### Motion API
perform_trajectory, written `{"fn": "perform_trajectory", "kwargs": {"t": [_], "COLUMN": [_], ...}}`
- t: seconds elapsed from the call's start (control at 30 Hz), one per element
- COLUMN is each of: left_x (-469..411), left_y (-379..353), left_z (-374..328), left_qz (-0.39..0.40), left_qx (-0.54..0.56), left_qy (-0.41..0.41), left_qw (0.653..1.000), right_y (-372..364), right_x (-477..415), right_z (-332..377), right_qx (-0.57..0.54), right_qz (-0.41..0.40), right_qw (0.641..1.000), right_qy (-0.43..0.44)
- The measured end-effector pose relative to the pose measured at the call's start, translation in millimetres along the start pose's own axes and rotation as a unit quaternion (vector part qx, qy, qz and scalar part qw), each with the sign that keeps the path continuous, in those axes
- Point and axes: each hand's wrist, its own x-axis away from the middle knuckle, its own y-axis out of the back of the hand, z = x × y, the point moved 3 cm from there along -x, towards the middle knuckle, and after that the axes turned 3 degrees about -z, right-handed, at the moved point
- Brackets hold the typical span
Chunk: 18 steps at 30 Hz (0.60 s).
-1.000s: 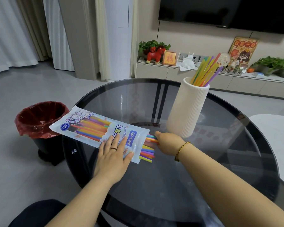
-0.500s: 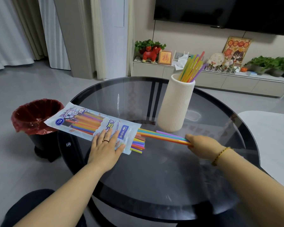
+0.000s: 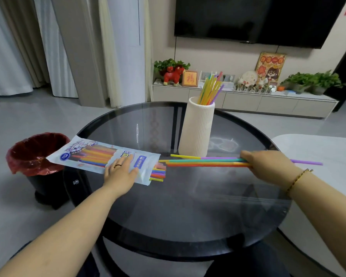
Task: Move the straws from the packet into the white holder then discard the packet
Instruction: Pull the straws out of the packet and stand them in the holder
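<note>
A single wide-angle view came from the person's head, looking forward and down. It sat close above the round glass table [image 3: 188, 206], near enough that both forearms entered from the bottom corners and reached up into the middle of the frame. The left hand [image 3: 121, 172] lay left of centre and the right hand [image 3: 268, 165] right of centre, at about the same height. Beyond the hands the view ran across the table to the white holder [image 3: 197, 132], then to a low cabinet [image 3: 248, 100] and a wall-mounted television [image 3: 248, 19] at the far wall. Left of the left hand, floor and a red-lined bin [image 3: 36, 154] showed. Straight lines bowed toward the frame edges. No second view was given.
</note>
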Motion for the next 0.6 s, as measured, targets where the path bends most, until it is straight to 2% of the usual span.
{"fn": "perform_trajectory", "kwargs": {"t": [0.07,0.13,0.23,0.33,0.4,0.5,0.6], "left_x": [0.4,5.2,23.6,41.5,46.4,47.1,44.6], "left_y": [14.7,28.6,39.7,32.7,23.0,11.1,6.3], "left_z": [-10.2,-28.6,-67.2,-100.2,-110.5,-112.7,-109.9], "left_qz": [-0.05,-0.089,-0.055,0.059,0.108,0.109,0.088], "left_qx": [0.061,0.131,0.217,0.174,0.108,0.019,0.047], "left_qy": [-0.009,-0.058,-0.169,-0.236,-0.245,-0.206,-0.182], "left_qw": [0.997,0.986,0.96,0.954,0.958,0.972,0.978], "right_y": [10.2,19.7,30.4,37.9,42.4,49.5,52.6], "right_x": [-1.8,-5.6,-14.0,-23.6,-29.5,-35.3,-39.2], "right_z": [4.5,13.3,33.2,52.4,63.7,76.7,83.0], "right_qx": [0.012,0.031,0.043,0.055,0.067,0.084,0.116], "right_qz": [-0.025,-0.041,-0.052,-0.061,-0.063,-0.068,-0.088], "right_qw": [0.999,0.998,0.993,0.987,0.984,0.978,0.972], "right_qy": [0.02,0.045,0.094,0.136,0.155,0.178,0.187]}}
